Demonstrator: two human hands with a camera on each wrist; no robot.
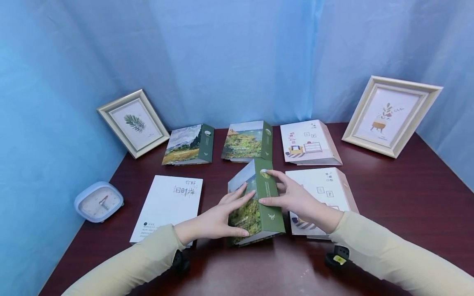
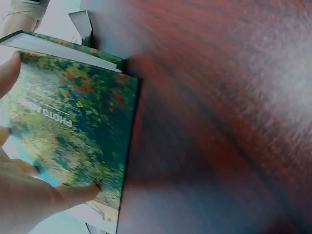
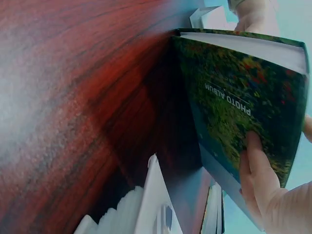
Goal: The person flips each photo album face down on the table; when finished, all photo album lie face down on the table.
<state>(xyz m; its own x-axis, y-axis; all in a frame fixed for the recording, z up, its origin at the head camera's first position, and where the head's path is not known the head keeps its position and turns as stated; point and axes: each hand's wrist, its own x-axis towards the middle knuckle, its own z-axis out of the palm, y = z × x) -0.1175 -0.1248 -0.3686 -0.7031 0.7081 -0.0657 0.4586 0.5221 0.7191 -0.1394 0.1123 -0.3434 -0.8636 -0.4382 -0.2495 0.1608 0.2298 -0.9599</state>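
Observation:
In the head view a green-spined photo album (image 1: 273, 193) with a painted garden cover stands tilted, spine upward, between my two hands. My left hand (image 1: 216, 218) presses its front cover with fingers spread and nearly straight; the thumb lies near the lower edge. At the spine, my right hand (image 1: 296, 199) has its thumb and index finger against the green surface. The right wrist view shows other fingers (image 3: 258, 163) of that hand against the back cover. White page edges (image 2: 73, 56) show at the album's end in the left wrist view.
Behind are a landscape album (image 1: 185, 144), a seaside album (image 1: 244, 142) and a white album (image 1: 307, 144). A second white album (image 1: 337, 197) lies right, a plain white one (image 1: 170, 205) left. A blue clock (image 1: 99, 201) and two picture frames (image 1: 153, 119) (image 1: 407, 119) stand around.

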